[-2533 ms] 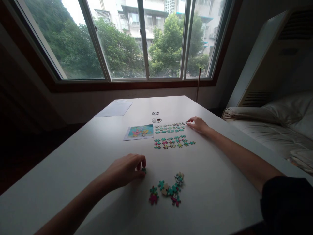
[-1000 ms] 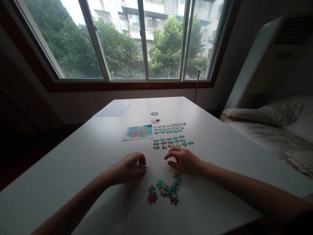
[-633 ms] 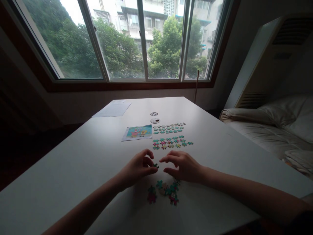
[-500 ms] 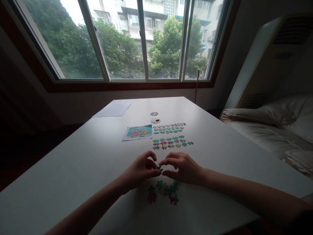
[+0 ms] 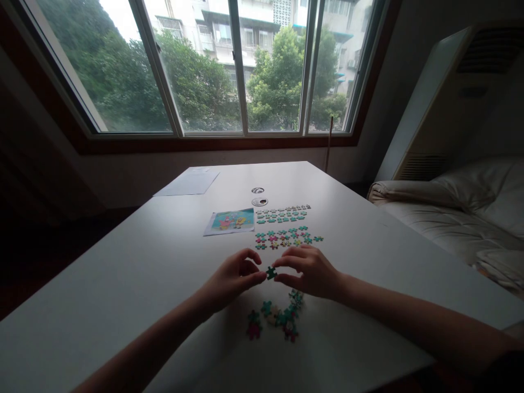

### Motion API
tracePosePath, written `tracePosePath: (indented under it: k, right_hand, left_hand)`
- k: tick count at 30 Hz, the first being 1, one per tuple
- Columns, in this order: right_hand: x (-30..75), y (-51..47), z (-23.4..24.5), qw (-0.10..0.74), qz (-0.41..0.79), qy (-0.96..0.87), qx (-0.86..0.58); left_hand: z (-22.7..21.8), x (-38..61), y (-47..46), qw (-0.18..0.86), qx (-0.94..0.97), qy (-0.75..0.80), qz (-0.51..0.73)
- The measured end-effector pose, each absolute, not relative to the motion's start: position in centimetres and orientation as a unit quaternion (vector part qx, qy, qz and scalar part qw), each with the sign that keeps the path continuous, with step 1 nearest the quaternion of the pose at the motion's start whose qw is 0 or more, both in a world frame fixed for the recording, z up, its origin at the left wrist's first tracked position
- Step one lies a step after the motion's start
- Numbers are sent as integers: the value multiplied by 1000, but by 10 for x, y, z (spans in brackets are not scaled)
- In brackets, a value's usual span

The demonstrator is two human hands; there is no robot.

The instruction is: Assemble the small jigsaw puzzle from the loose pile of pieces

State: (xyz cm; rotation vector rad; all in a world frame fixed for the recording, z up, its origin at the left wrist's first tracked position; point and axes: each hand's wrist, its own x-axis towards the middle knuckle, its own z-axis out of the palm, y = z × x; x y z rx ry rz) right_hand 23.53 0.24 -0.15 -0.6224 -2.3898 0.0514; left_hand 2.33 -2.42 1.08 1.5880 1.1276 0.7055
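Observation:
A small dark green puzzle piece (image 5: 271, 273) is between my two hands, just above the table. My right hand (image 5: 309, 268) has its thumb and index finger closed on the right side of the piece. The thumb tip of my left hand (image 5: 237, 273) touches the left edge, while its index finger curls above, apart from the thumb. Nearer to me lies a loose heap of puzzle pieces (image 5: 289, 315), green, pink and pale. Beside it is a pink and green cluster (image 5: 254, 326). Beyond my hands, several colourful pieces (image 5: 282, 238) are spread in rows.
Further back are rows of pale green pieces (image 5: 282, 217) and a cartoon picture sheet (image 5: 232, 221). Two round items (image 5: 259, 202) lie behind them on the white table (image 5: 131, 284). A paper sheet (image 5: 188, 183) is at the far left. A sofa (image 5: 442, 213) stands right.
The green piece has risen slightly and shows more of its face. Both hands moved a little away from me, my right fingers now closer around it. More of the heap's right side shows.

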Motion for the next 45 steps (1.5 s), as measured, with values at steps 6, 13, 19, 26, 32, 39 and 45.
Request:
tracePosePath:
  k: [6, 13, 19, 26, 32, 39, 45]
  right_hand:
    - [260, 32, -4, 375, -60, -882, -278]
    - [285, 58, -6, 395, -86, -850, -337]
    - [286, 60, -8, 397, -89, -850, -336]
    - [291, 66, -7, 338, -43, -851, -399]
    - [311, 99, -14, 273, 24, -825, -494]
    - [318, 140, -33, 238, 64, -791, -560]
    - [317, 154, -36, 205, 57, -796, -566]
  left_hand:
    - [8, 15, -24, 348, 778, 483, 201]
    - [-2, 11, -27, 332, 820, 448, 130]
    - [-4, 12, -28, 304, 833, 451, 106]
    - [-4, 11, -26, 296, 834, 447, 128]
    - [1, 5, -24, 303, 842, 431, 111]
    - [4, 1, -16, 300, 849, 426, 95]
    - [0, 2, -16, 302, 849, 423, 93]
